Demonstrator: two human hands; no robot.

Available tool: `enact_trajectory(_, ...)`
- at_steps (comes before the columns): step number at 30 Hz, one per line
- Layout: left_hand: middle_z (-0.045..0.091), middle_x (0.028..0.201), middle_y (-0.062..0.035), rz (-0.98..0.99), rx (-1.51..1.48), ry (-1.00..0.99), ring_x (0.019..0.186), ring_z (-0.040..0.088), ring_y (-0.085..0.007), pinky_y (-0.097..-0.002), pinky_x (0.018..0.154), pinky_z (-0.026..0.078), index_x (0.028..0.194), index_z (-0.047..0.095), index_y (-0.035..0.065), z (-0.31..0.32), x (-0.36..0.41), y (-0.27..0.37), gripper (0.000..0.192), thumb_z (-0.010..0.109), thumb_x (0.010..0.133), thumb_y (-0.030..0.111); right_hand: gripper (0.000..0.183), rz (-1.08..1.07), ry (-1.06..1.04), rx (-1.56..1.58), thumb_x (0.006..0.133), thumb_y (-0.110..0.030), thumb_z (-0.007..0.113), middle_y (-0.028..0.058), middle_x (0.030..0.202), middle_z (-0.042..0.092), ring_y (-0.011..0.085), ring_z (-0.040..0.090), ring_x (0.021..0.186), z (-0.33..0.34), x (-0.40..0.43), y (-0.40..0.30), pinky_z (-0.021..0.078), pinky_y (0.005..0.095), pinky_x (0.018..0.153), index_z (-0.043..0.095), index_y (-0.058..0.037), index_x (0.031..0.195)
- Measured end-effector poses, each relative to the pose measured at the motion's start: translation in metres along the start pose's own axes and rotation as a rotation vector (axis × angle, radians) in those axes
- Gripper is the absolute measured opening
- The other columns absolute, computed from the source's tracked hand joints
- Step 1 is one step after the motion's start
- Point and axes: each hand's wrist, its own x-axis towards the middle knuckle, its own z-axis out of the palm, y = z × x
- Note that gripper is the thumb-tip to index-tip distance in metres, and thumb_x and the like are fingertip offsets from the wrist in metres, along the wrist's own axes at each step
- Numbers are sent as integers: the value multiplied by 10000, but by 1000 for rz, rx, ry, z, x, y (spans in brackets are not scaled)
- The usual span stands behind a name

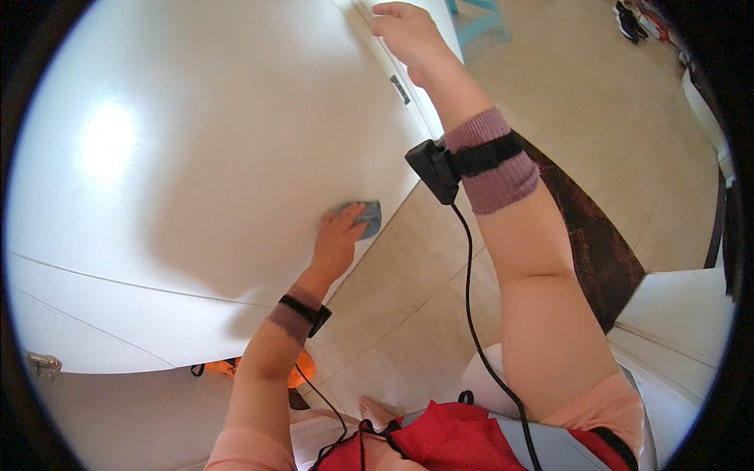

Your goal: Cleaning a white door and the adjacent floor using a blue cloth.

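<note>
My left hand (336, 238) presses a blue-grey cloth (370, 219) flat against a smooth white door panel (253, 147), close to its lower right edge. Part of the cloth is hidden under the fingers. Higher up, my right hand (406, 32) is at the panel's long side edge, its fingers bent and no loose object visible in it. Whether it grips that edge or only rests there is unclear. A dark metal latch plate (400, 89) is set into the same edge, below the right hand.
Black devices (435, 171) are strapped to both wrists, with cables running to my body. Beige floor tiles (412, 277) and a dark brown threshold (589, 247) lie below. A turquoise stool or chair leg (483, 26), shoes (630, 23), an orange item (303, 368) and a metal handle (44, 364) are around.
</note>
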Motion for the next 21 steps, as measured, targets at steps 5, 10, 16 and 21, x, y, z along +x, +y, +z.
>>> enact_trajectory(5, 533, 1378, -119, -56, 724, 677, 1339, 432, -313, -511, 1077, 295, 1240, 599, 91, -191, 7, -45, 418, 501, 848, -18, 399, 9, 54, 200, 849, -161, 591, 135, 1105, 662, 242, 620, 993, 4, -3, -3, 497, 352, 835, 606, -4, 1216)
enact_trajectory(10, 470, 1418, -183, -246, 710, 1051, 1293, 431, -414, -570, 1011, 345, 1318, 573, 114, -344, 33, -28, 518, 530, 805, 55, 344, -4, 46, 303, 858, -182, 637, 85, 975, 664, 181, 612, 846, 1, 8, 3, 495, 317, 728, 624, 7, 1145)
enact_trajectory(16, 440, 1435, -187, -289, 1080, 987, 1294, 410, -431, -634, 973, 350, 1331, 560, 171, -318, 70, -22, 553, 614, 781, 157, 310, -29, 58, 286, 861, -232, 680, 58, 879, 651, 151, 589, 753, -1, 5, -6, 483, 302, 651, 637, 6, 1057)
enact_trajectory(21, 418, 1470, -147, -380, 968, 718, 1355, 360, -399, -604, 1068, 286, 1300, 591, 186, -234, 97, -6, 520, 609, 784, 133, 282, -74, 86, 279, 861, -223, 672, 65, 857, 646, 154, 583, 745, 0, 4, 2, 483, 313, 640, 640, 9, 1018)
